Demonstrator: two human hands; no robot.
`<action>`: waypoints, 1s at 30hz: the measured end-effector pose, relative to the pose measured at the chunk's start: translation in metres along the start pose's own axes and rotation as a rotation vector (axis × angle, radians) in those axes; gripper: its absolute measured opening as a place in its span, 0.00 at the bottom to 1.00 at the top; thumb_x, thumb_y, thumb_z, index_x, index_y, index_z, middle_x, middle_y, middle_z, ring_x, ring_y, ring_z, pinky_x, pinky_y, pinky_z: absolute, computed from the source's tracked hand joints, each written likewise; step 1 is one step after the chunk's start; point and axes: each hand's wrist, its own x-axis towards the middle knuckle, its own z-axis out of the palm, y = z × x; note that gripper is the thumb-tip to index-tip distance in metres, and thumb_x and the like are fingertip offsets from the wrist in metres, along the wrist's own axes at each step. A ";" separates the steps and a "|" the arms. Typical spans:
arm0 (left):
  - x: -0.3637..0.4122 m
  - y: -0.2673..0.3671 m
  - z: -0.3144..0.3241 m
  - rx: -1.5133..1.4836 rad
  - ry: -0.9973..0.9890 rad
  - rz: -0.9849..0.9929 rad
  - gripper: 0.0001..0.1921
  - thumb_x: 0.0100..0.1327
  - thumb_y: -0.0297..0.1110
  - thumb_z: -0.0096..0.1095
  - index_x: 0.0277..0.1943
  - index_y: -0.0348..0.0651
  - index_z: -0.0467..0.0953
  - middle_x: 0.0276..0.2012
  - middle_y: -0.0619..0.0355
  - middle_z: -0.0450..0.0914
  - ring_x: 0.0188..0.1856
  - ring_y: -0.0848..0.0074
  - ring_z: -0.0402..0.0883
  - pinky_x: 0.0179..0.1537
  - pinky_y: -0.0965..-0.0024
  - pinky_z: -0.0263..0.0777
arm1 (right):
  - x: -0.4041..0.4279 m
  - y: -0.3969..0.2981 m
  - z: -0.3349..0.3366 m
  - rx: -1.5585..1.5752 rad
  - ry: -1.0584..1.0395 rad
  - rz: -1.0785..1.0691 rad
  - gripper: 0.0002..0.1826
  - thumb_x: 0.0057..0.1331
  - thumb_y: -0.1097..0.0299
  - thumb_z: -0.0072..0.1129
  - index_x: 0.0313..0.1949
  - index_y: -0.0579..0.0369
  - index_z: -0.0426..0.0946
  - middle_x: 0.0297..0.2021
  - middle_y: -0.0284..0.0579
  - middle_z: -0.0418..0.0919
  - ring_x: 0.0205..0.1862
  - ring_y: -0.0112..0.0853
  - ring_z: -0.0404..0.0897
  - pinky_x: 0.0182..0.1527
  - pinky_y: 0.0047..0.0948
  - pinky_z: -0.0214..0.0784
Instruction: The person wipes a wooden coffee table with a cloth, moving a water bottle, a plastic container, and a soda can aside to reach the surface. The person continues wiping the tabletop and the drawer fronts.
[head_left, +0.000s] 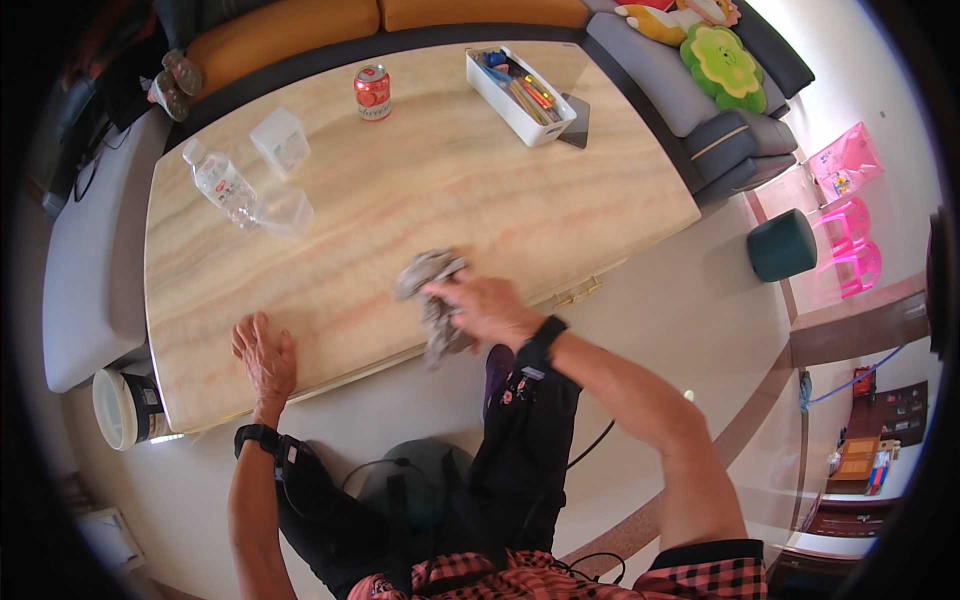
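My right hand (491, 306) grips a crumpled grey-brown cloth (433, 281) at the near edge of a marble-patterned tabletop (360, 240). Part of the cloth lies on the top, and its lower end hangs over the edge. Resting on the table's near left part is my left hand (264, 358), palm down and holding nothing. Beyond it, a clear plastic bottle (223, 184) lies or stands beside two translucent plastic containers, one farther back (280, 142) and one nearer (286, 212). A red drink can (373, 93) stands toward the far side.
A white bin (517, 101) of pens and small items sits at the far right, against a dark flat device (576, 124). Sofas (292, 41) border the table. A green stool (781, 245) and a bucket (120, 409) stand on the floor. Someone's shoes (174, 84) show at far left.
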 end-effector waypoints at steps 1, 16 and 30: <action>0.002 0.003 0.000 -0.015 0.023 0.030 0.26 0.58 0.33 0.62 0.59 0.37 0.65 0.56 0.44 0.66 0.59 0.48 0.61 0.61 0.45 0.53 | -0.009 0.018 -0.016 -0.049 -0.009 0.065 0.28 0.56 0.69 0.59 0.58 0.33 0.73 0.49 0.49 0.75 0.44 0.44 0.81 0.43 0.41 0.76; 0.004 0.006 0.010 0.010 0.005 0.018 0.25 0.57 0.33 0.60 0.58 0.39 0.66 0.55 0.46 0.67 0.60 0.51 0.63 0.61 0.48 0.54 | -0.100 0.295 -0.143 -0.141 0.103 0.843 0.44 0.54 0.83 0.48 0.70 0.27 0.59 0.56 0.58 0.72 0.49 0.47 0.76 0.48 0.38 0.72; 0.007 0.012 -0.010 -0.018 0.009 -0.069 0.24 0.56 0.35 0.62 0.55 0.40 0.67 0.54 0.46 0.67 0.59 0.51 0.63 0.60 0.47 0.55 | -0.043 0.217 -0.091 -0.270 0.028 0.668 0.33 0.52 0.74 0.54 0.62 0.53 0.66 0.56 0.68 0.71 0.60 0.58 0.69 0.63 0.45 0.63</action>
